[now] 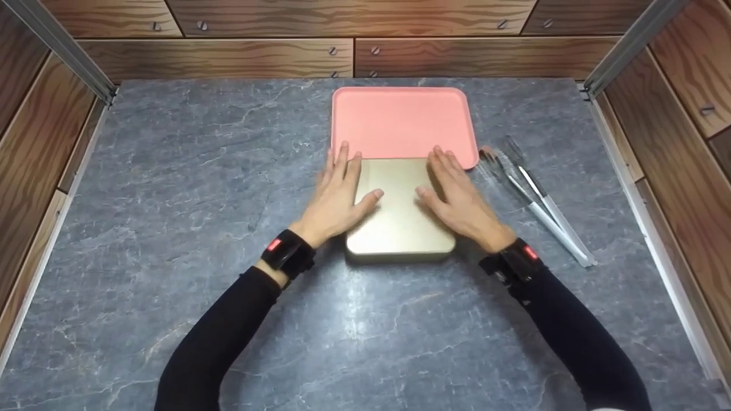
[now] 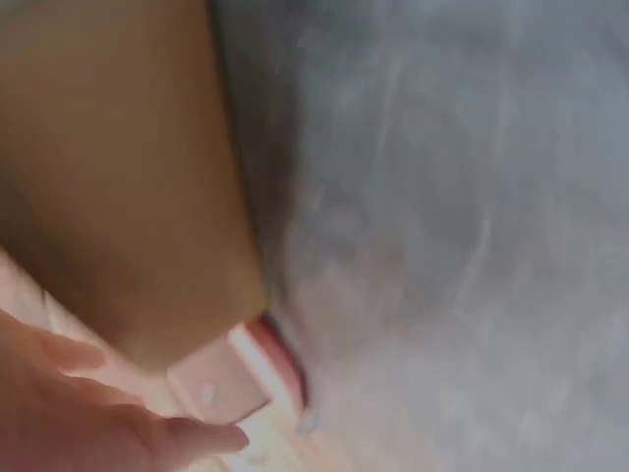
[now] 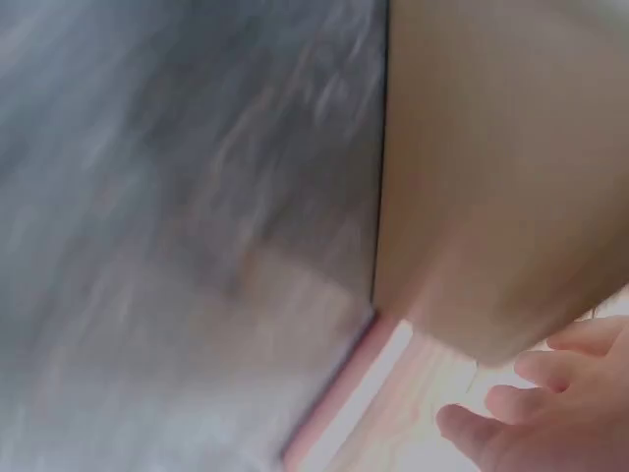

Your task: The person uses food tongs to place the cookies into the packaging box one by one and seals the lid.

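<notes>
In the head view, a flat gold-coloured box with rounded corners lies on the grey marbled table, its far end right at the near edge of a pink tray. My left hand is at the box's left side and my right hand at its right, fingers straight and pointing away from me, thumbs over the lid. Both wrist views are blurred; they show the box's side wall with left fingers by its far corner, and the right fingers likewise spread near the other corner.
Metal tongs lie slantwise right of the box, their tips close to the tray's corner. Wood-patterned panels wall in the table at the back and both sides, with metal rails at the corners.
</notes>
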`<state>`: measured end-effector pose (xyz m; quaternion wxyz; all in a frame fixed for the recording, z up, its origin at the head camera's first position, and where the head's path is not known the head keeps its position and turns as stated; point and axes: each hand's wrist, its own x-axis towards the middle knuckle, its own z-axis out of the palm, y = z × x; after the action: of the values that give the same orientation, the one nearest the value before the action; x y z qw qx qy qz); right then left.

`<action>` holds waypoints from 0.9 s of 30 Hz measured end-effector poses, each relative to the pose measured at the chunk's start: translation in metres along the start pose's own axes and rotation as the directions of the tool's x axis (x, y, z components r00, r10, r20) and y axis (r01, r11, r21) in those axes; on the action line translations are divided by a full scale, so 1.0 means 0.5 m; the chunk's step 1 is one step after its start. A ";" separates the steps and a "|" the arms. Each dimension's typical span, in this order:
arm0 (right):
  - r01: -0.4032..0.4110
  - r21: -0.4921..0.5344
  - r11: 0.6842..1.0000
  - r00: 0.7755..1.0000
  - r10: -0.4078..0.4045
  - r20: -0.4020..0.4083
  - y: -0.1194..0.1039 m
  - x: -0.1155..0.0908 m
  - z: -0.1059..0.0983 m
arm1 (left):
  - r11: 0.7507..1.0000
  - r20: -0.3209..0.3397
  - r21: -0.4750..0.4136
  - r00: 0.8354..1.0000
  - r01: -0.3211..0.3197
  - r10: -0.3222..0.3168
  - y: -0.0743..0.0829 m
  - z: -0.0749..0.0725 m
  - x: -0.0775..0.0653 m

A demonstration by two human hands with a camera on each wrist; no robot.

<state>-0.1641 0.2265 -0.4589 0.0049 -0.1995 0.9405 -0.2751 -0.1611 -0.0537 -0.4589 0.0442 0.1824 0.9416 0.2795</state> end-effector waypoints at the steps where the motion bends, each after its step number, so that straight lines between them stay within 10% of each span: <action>1: 0.008 -0.021 1.000 1.000 -0.009 -0.025 0.002 -0.007 -0.005 | 1.000 -0.008 0.029 1.000 -0.001 0.001 -0.002 -0.010 -0.005; 10: -0.008 -0.226 0.974 0.977 -0.040 -0.207 0.044 -0.058 -0.047 | 0.977 -0.051 0.200 0.997 0.071 -0.062 -0.066 -0.071 -0.078; 27: -0.214 -0.341 0.915 0.976 0.184 -0.120 0.112 -0.086 -0.064 | 0.938 -0.082 0.307 0.987 0.157 -0.139 -0.143 -0.086 -0.115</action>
<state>-0.1493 0.3026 -0.4652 -0.0431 -0.0883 0.9892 -0.1086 -0.1383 -0.1523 -0.4627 0.0076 0.1074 0.9859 0.1280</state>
